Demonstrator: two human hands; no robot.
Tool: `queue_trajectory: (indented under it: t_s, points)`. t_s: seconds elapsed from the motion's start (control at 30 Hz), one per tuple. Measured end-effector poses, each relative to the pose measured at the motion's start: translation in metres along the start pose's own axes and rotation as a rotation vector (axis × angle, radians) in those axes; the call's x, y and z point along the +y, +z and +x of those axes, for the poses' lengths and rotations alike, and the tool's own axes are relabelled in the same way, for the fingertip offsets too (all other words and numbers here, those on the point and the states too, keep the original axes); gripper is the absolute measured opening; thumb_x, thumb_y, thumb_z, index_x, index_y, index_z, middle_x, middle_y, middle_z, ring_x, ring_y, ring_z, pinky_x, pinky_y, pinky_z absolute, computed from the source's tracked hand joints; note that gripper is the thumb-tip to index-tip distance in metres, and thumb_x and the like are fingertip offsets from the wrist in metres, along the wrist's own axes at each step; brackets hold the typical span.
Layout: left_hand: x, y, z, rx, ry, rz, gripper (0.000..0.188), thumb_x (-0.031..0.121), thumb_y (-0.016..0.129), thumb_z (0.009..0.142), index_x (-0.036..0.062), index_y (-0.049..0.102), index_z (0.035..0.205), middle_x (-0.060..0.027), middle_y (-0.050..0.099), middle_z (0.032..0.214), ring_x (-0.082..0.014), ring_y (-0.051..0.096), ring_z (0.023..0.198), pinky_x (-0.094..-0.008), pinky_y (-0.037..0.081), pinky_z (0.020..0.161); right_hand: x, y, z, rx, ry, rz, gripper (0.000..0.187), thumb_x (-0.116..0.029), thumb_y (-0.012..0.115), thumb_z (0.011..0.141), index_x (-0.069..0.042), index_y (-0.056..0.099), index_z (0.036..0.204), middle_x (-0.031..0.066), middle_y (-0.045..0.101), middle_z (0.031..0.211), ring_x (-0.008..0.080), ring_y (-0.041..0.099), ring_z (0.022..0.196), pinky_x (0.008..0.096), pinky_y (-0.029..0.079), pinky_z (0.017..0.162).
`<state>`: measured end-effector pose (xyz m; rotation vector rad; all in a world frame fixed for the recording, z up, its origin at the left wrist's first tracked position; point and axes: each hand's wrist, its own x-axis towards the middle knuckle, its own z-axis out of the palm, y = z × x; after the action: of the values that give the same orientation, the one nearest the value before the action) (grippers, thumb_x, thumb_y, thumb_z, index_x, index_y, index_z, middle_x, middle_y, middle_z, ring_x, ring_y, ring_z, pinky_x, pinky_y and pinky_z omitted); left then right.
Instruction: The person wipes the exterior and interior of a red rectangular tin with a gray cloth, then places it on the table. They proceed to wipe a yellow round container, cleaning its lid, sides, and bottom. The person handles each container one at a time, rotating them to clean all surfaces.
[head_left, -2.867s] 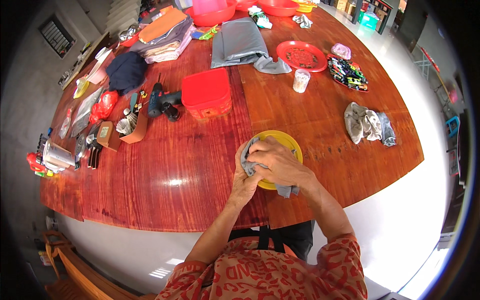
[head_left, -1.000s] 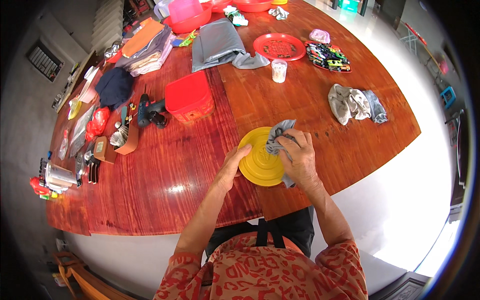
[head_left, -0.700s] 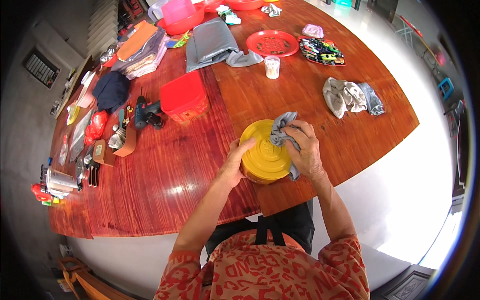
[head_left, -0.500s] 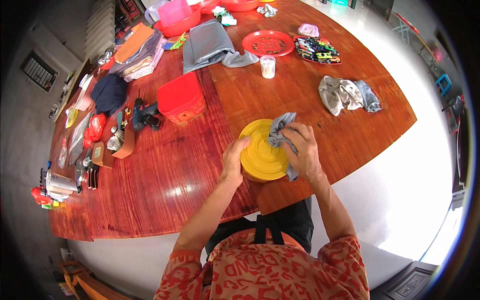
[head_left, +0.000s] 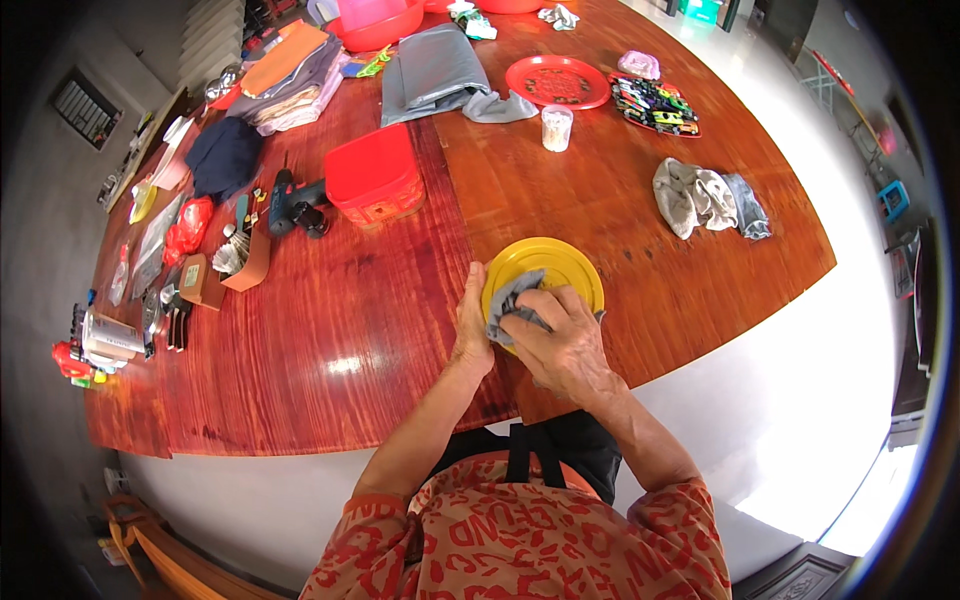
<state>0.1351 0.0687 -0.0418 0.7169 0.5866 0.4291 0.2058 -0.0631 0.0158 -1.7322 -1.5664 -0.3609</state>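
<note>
Red box (head_left: 374, 172): lidded, on the table (head_left: 340, 300) to the left of and beyond the hands; apart from both.
Left forearm (head_left: 428, 420): rises from the lower edge, slanting inward to the right, elbow bent.
Left hand (head_left: 474, 320): braced against the left side of the round lid, apparently gripping it; the thumb, which lay over the rim half a second ago, now stands along the edge. The fingers beneath are hidden.
Grey cloth (head_left: 507, 303): bunched on the near-left part of the lid; half a second ago it lay at the far-right rim. The rubbing has thus crossed the top, presumably reaching another portion of the surface.
Yellow lid (head_left: 563, 266): in front of the person, between the hands, close to the table's near edge; its ridged far and right portions are exposed. Whether its support is the table or the left hand cannot be told.
Right hand (head_left: 565, 342): fingers curled, pinching the cloth and pressing it down; shifted leftward across the lid, back of the hand uppermost.
Right forearm (head_left: 650, 440): angles up and leftward from the sleeve, wrist nearly in line.
Beige cloth (head_left: 692, 197): crumpled on the table, well apart from the right hand.
</note>
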Motion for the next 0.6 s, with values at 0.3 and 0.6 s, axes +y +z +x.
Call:
queue_trajectory:
  t_s: [0.3, 0.6]
  points:
    - [-0.004, 0.002, -0.003, 0.099, 0.028, 0.043, 0.049, 0.05, 0.052, 0.098, 0.0123, 0.058, 0.128, -0.0026, 0.062, 0.122, -0.0146, 0.056, 0.115, -0.0329, 0.045, 0.1, 0.024, 0.025, 0.032, 0.049, 0.177, -0.118, 0.03, -0.005, 0.075, 0.068, -0.008, 0.074, 0.098, 0.0069, 0.059, 0.103, 0.0301, 0.057, 0.092, 0.0408, 0.05, 0.079]
    - [-0.007, -0.011, 0.005, 0.037, 0.031, 0.029, 0.05, 0.048, 0.054, 0.098, 0.0098, 0.058, 0.13, -0.0045, 0.062, 0.122, -0.0161, 0.058, 0.114, -0.034, 0.047, 0.099, 0.015, -0.028, 0.007, -0.295, -0.109, 0.185, 0.028, -0.002, 0.073, 0.069, -0.011, 0.073, 0.095, 0.0039, 0.057, 0.105, 0.0281, 0.056, 0.092, 0.0403, 0.051, 0.075]
